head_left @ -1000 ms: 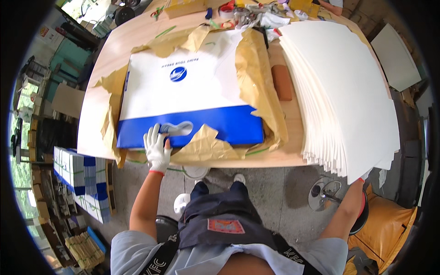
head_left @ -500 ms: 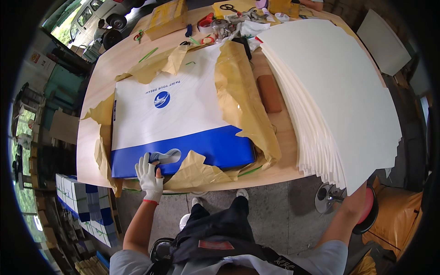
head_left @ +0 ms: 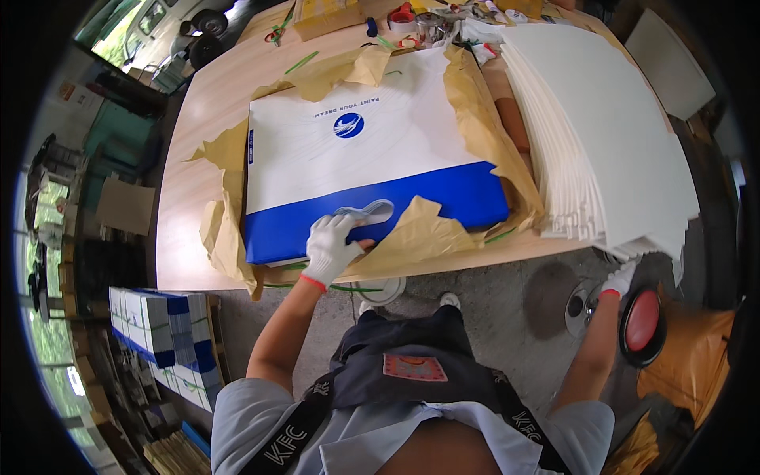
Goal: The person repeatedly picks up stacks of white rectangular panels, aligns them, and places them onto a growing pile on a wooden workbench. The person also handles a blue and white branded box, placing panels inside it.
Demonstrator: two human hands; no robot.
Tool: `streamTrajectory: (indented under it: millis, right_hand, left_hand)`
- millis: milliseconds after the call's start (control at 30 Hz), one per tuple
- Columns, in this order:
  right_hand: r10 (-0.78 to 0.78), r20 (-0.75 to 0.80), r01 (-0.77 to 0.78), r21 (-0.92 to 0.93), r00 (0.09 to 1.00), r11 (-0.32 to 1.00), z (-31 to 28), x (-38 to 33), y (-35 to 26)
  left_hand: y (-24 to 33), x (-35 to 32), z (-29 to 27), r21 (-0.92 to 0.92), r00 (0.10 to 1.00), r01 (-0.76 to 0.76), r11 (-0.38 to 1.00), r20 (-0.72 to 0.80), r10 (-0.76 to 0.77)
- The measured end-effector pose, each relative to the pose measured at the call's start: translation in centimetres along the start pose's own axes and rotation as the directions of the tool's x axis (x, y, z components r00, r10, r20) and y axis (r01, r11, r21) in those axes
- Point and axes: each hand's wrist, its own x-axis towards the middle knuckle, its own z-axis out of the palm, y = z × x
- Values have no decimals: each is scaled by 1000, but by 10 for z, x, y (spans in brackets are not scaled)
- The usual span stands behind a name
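Wood-topped workbench (head_left: 214, 103) fills the upper view, with grey concrete floor below it. On the bench lies a large flat white-and-blue package (head_left: 372, 170), unwrapped from torn brown kraft paper (head_left: 483, 134) that spreads around its edges. Its upper part is white with a round blue emblem and a line of small print near the middle; a broad blue band runs along the near edge, holding a pale curved shape. The left hand (head_left: 332, 247), in a white glove with a red cuff, rests flat on that blue band, fingers spread, gripping nothing. To the right, a fanned stack of white sheets (head_left: 609, 134) overhangs the bench edge. The right hand (head_left: 617, 281), also gloved, reaches under the stack's near corner; whether it grips cannot be told. Blue-and-white boxes (head_left: 154, 332) sit stacked on the floor at left.
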Motion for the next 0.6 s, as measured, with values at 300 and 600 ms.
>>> streamTrajectory:
  millis: [300,600]
  right_hand:
    - [188,532,-65,-242,825,968,87,-386,118]
    - [145,821,301,-358,552,884,140,-523,61]
  left_hand:
    - [-36,48,-22,-213,856,-140,967,465,226]
    - [-24,122,-162,-182,965,-262,948,-30,261]
